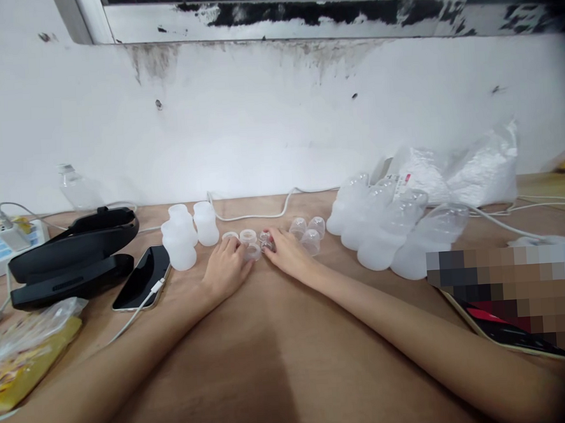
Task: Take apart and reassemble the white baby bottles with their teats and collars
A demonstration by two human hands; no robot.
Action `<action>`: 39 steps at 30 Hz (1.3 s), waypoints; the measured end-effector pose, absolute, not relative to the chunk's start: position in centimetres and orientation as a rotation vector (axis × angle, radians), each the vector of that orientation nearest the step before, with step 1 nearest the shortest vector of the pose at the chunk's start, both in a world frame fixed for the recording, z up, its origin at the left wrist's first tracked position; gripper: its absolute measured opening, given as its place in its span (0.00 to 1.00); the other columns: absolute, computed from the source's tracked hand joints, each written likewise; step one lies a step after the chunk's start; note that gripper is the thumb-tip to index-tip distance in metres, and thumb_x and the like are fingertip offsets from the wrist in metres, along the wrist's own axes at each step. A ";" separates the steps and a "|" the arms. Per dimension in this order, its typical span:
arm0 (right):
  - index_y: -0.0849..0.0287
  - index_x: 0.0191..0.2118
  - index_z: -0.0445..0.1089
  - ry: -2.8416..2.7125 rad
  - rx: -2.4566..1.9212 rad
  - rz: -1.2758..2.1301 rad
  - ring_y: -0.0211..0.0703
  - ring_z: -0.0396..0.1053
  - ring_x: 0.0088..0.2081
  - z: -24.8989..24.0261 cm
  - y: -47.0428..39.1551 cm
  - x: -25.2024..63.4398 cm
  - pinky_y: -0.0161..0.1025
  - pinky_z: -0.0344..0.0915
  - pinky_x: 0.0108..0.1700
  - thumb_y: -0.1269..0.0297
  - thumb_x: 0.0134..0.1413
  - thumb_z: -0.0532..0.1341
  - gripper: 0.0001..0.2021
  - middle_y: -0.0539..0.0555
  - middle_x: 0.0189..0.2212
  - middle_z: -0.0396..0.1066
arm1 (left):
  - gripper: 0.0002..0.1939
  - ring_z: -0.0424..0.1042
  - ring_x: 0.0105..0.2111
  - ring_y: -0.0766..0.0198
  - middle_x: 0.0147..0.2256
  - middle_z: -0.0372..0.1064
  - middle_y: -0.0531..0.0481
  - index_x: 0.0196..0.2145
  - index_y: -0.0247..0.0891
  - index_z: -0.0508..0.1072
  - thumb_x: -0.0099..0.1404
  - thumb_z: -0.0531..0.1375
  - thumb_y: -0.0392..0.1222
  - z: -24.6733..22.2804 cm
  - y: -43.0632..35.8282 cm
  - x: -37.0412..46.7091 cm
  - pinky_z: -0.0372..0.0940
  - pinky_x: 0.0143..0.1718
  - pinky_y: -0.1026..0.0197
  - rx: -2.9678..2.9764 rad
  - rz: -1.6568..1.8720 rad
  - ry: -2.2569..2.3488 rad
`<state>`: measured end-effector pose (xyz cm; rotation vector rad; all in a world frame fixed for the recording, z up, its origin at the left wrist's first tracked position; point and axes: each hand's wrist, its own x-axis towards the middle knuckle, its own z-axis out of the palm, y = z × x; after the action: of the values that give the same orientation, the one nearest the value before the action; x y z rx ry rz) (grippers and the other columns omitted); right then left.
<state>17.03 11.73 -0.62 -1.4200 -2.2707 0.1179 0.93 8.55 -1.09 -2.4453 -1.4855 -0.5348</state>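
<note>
Clear rings point(248, 236) sit in a small cluster on the desk point(267, 359), straight ahead of us in the head view. They lie at and just beyond the fingers of our left hand point(224, 263), which is the nearer one; squat and round, they show us no clear long axis. One ring is right against those fingers, on their right side, and another is partly hidden behind them. The left fingers are bent and lowered, but we cannot tell whether they grip or merely rest. Our right hand point(287, 251) comes in from the other side, its fingers at small clear pieces point(265, 240) just right of the rings; whether they grasp one, we cannot tell. Clear domed caps point(310, 241) stand just right of that hand.
</note>
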 end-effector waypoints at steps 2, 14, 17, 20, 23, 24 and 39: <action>0.65 0.48 0.58 -2.277 -1.423 0.110 0.45 0.64 0.40 -0.6 11.7 17.1 0.40 0.59 0.43 0.69 0.51 0.53 0.17 0.61 0.40 0.65 | 0.16 0.62 0.41 0.53 0.39 0.63 0.39 0.45 0.30 0.65 0.62 0.51 0.41 -1.2 8.6 0.9 0.60 0.42 0.52 -2.438 -0.530 -1.485; 0.62 0.48 0.59 -2.292 -1.461 0.011 0.48 0.63 0.44 2.2 10.9 18.2 0.41 0.60 0.41 0.65 0.51 0.54 0.17 0.60 0.44 0.62 | 0.19 0.61 0.41 0.53 0.39 0.61 0.41 0.50 0.31 0.59 0.61 0.50 0.40 -1.4 8.5 0.8 0.61 0.41 0.52 -2.425 -0.602 -1.435; 0.60 0.46 0.61 -2.231 -1.628 -0.215 0.52 0.65 0.41 6.7 9.7 20.2 0.45 0.61 0.37 0.64 0.52 0.53 0.15 0.62 0.44 0.61 | 0.15 0.61 0.41 0.54 0.39 0.60 0.41 0.46 0.33 0.62 0.61 0.50 0.38 -1.1 8.1 0.8 0.62 0.40 0.53 -2.440 -0.659 -1.391; 0.66 0.45 0.62 -2.077 -2.023 -0.537 0.59 0.63 0.41 11.4 7.7 22.7 0.45 0.61 0.32 0.59 0.50 0.56 0.19 0.68 0.42 0.60 | 0.13 0.61 0.41 0.55 0.39 0.60 0.41 0.43 0.33 0.63 0.61 0.50 0.37 -0.8 7.6 1.0 0.62 0.41 0.54 -2.470 -0.706 -1.339; 0.72 0.43 0.63 -1.960 -2.426 -0.618 0.63 0.62 0.43 14.0 6.4 24.9 0.42 0.57 0.28 0.56 0.48 0.58 0.23 0.72 0.41 0.61 | 0.12 0.61 0.40 0.56 0.39 0.60 0.42 0.42 0.34 0.64 0.61 0.49 0.37 -0.7 7.6 1.1 0.62 0.40 0.55 -2.483 -0.755 -1.303; 0.72 0.41 0.64 -1.974 -2.519 -0.571 0.60 0.64 0.40 14.3 6.3 25.5 0.41 0.56 0.27 0.57 0.47 0.59 0.21 0.71 0.39 0.63 | 0.12 0.61 0.40 0.56 0.39 0.60 0.42 0.42 0.35 0.64 0.61 0.49 0.37 -0.7 7.6 1.1 0.62 0.40 0.55 -2.483 -0.772 -1.293; 0.56 0.35 0.64 -2.655 -1.338 0.324 0.38 0.64 0.26 12.9 3.9 23.1 0.33 0.57 0.25 0.52 0.45 0.57 0.15 0.51 0.29 0.68 | 0.27 0.66 0.42 0.55 0.44 0.65 0.45 0.52 0.41 0.52 0.58 0.54 0.54 4.6 1.5 4.2 0.62 0.42 0.54 -2.878 -1.034 -1.373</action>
<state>23.08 3.91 12.86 -1.3384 -2.6547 0.3236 4.17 1.48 4.58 -2.8777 -1.3728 -1.0341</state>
